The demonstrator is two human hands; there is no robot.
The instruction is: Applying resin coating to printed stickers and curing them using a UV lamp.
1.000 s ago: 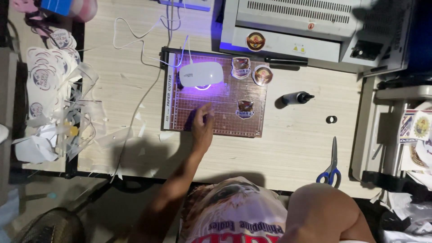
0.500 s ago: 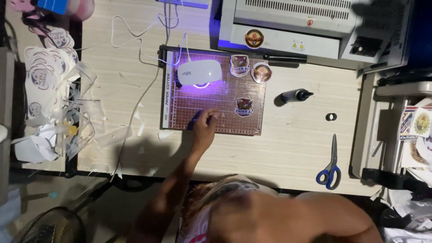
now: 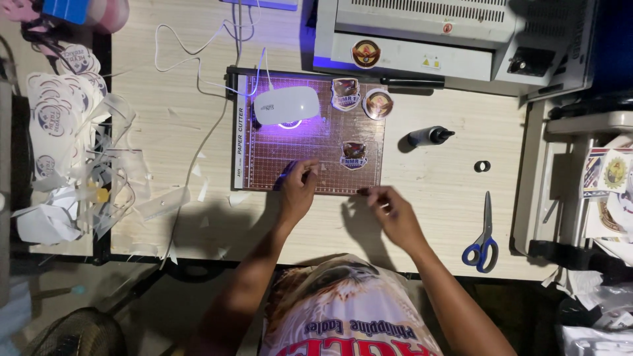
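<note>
My left hand (image 3: 298,188) pinches a small dark tool on the cutting mat (image 3: 290,158) at centre frame; my right hand (image 3: 389,207) has its grip pinched at the mat's lower edge, contents unclear. Three badges (image 3: 354,155) lie finished; the lamp (image 3: 286,105) glows.

Looking straight down from head height, fairly high above. Taking in the whole pale wooden tabletop (image 3: 198,132). Facing the far grey laminating machine (image 3: 422,33).

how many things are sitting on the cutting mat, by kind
white lamp: 1
shield-shaped badges: 2
round badge: 1
total: 4, all on the cutting mat
</note>
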